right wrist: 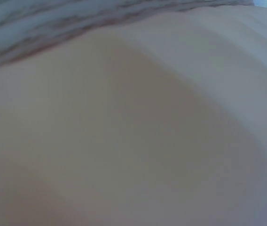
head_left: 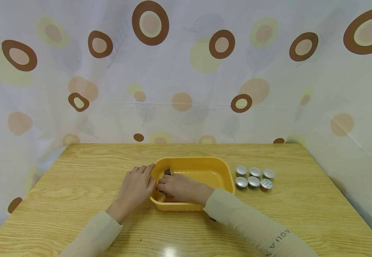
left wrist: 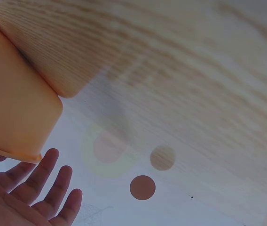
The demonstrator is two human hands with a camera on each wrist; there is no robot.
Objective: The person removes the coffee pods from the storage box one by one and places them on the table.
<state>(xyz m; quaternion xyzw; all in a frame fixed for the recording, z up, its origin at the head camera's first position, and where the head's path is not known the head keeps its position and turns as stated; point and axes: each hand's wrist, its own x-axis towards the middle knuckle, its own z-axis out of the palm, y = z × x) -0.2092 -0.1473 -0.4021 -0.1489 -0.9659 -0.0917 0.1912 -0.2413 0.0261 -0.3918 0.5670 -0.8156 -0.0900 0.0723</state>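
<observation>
An orange-yellow plastic tub (head_left: 202,164) stands on the table. My left hand (head_left: 137,184) is at its left end, with fingertips and thumb at the rim. In the left wrist view those fingers are nearly straight beside the tub's outer wall (left wrist: 16,94). My right hand (head_left: 181,188) reaches down inside the tub's left part, fingers bent. A dark coffee capsule (head_left: 162,192) shows between its fingers and thumb, mostly hidden by the hand. Another dark capsule (head_left: 168,172) lies on its side just beyond the fingers. The right wrist view shows mostly blurred sleeve (right wrist: 124,132).
Right of the tub, several silver-lidded capsules (head_left: 254,182) stand in two rows, lids up. One lid (head_left: 266,184) at the front right carries printing. The wooden table (head_left: 92,178) meets a patterned cloth (head_left: 179,121) at the back and sides.
</observation>
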